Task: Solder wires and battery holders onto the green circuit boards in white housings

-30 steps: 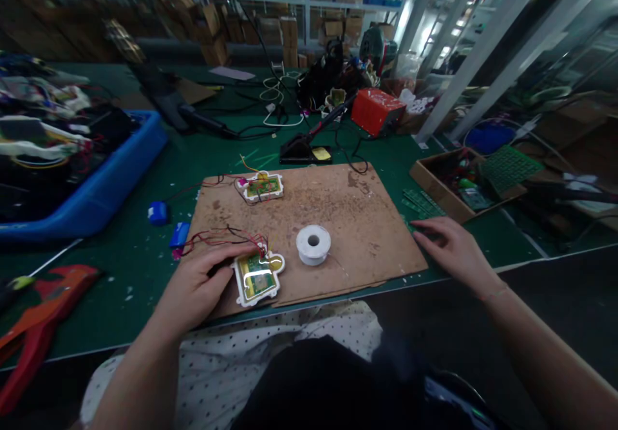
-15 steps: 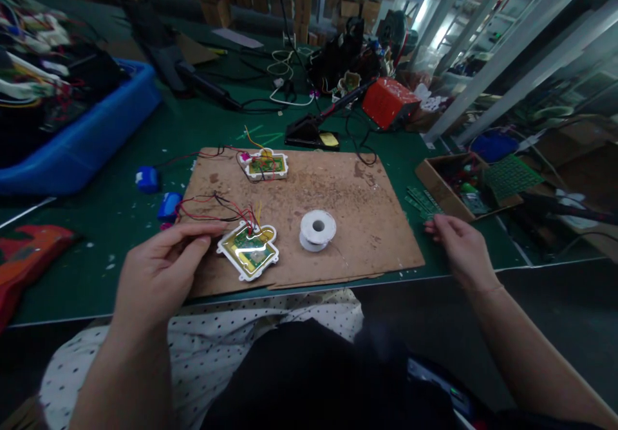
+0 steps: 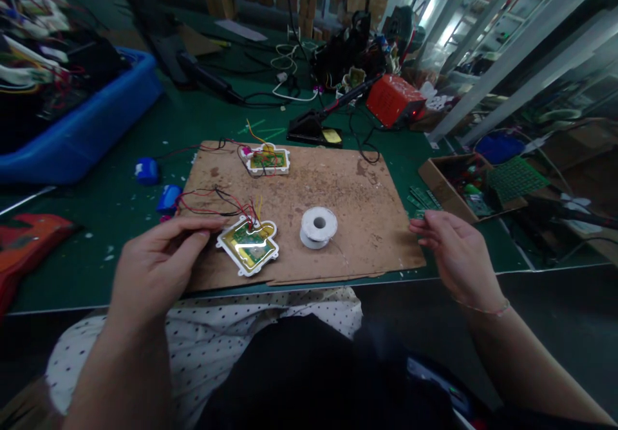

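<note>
My left hand is at the left edge of a brown board. Its fingers are stretched out, the thumb a little apart, and the fingertips reach the corner of a house-shaped white case with a glossy circuit board inside. Red, black and yellow wires run from that case toward a blue battery pack. My right hand hovers over the board's right edge, its fingers drawn together; whatever they hold, if anything, is too small to make out. Narrow green circuit strips lie just beyond it. A white solder spool stands between the hands.
The brown board carries a second white case, wired to another blue battery pack. Behind are a soldering iron stand and a red soldering station. A cardboard box sits right, a blue bin left.
My right hand has moved left, away from the green strips to the board's edge. My left hand stays nearly where it was. The view has shifted slightly.
</note>
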The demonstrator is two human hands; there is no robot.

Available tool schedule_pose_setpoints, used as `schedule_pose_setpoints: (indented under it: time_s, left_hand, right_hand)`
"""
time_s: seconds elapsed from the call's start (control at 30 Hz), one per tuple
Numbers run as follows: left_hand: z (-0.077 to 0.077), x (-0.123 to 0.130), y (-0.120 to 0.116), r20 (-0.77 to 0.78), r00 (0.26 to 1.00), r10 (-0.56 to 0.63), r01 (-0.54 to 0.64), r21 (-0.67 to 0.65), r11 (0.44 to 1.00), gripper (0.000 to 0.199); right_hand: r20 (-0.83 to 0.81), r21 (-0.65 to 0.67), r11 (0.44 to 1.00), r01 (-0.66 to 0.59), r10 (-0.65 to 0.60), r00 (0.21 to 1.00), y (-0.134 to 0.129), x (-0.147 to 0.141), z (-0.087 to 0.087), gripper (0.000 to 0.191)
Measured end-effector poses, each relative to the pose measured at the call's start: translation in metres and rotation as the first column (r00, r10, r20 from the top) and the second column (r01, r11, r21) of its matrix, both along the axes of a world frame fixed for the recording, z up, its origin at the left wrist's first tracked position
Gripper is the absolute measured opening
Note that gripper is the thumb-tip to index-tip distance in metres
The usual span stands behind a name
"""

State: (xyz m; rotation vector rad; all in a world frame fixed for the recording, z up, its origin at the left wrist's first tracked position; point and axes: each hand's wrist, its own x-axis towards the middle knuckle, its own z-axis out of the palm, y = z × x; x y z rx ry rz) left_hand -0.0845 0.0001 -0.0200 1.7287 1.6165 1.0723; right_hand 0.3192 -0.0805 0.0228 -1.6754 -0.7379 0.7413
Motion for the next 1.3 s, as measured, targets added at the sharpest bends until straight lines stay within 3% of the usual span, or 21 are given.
schedule_pose_setpoints:
  time_s: [0.4,0.57,0.87,0.97,1.13,1.3]
  left_hand:
    - [0.000,0.000,0.002,0.051,0.995,-0.084,0.082,0.041,0.996,0.019]
    - [0.000,0.000,0.001,0.046,0.990,-0.131,0.129,0.042,0.991,0.021]
    - [-0.001,-0.001,0.002,0.014,0.989,-0.149,0.148,0.070,0.987,0.026]
    - [-0.001,-0.001,0.002,0.008,0.989,-0.147,0.146,0.064,0.987,0.026]
    - [-0.001,-0.001,0.002,0.010,0.990,-0.143,0.142,0.074,0.987,0.027]
    - [-0.002,0.000,0.001,-0.014,0.991,-0.133,0.134,0.067,0.989,0.027]
  right_hand:
    - [0.090,0.159,0.945,-0.285,0.273,0.958,0.031,-0.085,-0.001,0.024]
    - [0.175,0.068,0.907,-0.416,0.400,0.900,0.039,-0.100,0.004,0.031]
    - [0.185,-0.124,0.767,-0.629,0.641,0.745,0.039,-0.111,0.026,0.027]
    - [0.284,-0.175,0.756,-0.631,0.653,0.702,0.041,-0.114,0.030,0.028]
    - [0.546,-0.143,0.797,-0.587,0.558,0.625,0.044,-0.117,0.021,0.024]
    - [0.520,-0.114,0.840,-0.530,0.505,0.689,0.043,-0.119,0.000,0.023]
